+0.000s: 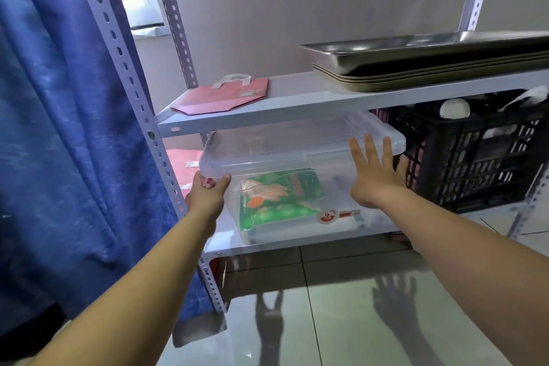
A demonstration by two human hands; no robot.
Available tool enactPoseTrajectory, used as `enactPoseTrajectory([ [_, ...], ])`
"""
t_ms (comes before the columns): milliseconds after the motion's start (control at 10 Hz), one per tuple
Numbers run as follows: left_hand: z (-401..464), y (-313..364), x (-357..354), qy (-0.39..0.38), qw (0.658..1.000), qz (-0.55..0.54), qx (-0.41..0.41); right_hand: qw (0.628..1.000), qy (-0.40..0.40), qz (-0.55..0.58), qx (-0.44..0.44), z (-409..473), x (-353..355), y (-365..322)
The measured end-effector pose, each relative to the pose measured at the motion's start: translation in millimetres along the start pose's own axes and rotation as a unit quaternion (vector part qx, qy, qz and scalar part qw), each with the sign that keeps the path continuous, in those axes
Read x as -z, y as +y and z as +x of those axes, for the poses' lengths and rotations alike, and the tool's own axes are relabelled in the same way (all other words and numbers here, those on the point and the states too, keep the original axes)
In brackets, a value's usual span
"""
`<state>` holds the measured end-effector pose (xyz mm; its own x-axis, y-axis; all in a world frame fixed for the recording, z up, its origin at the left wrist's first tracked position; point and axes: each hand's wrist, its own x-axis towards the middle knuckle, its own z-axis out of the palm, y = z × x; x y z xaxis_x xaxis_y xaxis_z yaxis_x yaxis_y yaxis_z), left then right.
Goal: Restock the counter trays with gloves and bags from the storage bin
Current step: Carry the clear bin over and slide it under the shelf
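Observation:
A clear plastic storage bin [341, 217] sits on the low shelf of a white metal rack. Inside it lies a green packet [285, 202] printed with an orange glove picture. The bin's clear lid [282, 145] is lifted above the bin, tilted slightly. My left hand [208, 192] grips the lid's front left corner from below. My right hand [375, 174] is spread flat with fingers apart in front of the lid's right front edge and the bin's right side, holding nothing.
A black slatted crate [475, 154] stands right of the bin. Stacked steel trays [430, 62] and a flat pink bag [225, 95] lie on the shelf above. Pink bags [181, 163] lie left of the bin. A blue curtain [59, 128] hangs at left. Glossy tiled floor [341, 321] lies below.

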<state>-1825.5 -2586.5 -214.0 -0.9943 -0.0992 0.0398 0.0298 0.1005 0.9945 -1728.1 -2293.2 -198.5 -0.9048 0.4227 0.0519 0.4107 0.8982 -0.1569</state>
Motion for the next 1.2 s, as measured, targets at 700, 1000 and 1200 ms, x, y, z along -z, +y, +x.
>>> enactPoseTrajectory([
  [700, 3.9, -48.9, -27.0, 0.042, 0.787, 0.528, -0.317, 0.999, 0.047, -0.009, -0.005, 34.2, -28.5, 7.3],
  [1000, -9.8, -15.9, -6.3, -0.096, 0.789, 0.56, -0.233, 0.994, -0.093, -0.039, -0.031, 11.6, 18.7, 0.0],
  [1200, -26.7, 83.3, 44.1, -0.234, 0.765, 0.578, -0.161, 0.974, -0.195, -0.024, -0.111, -65.1, 100.1, 4.2],
])
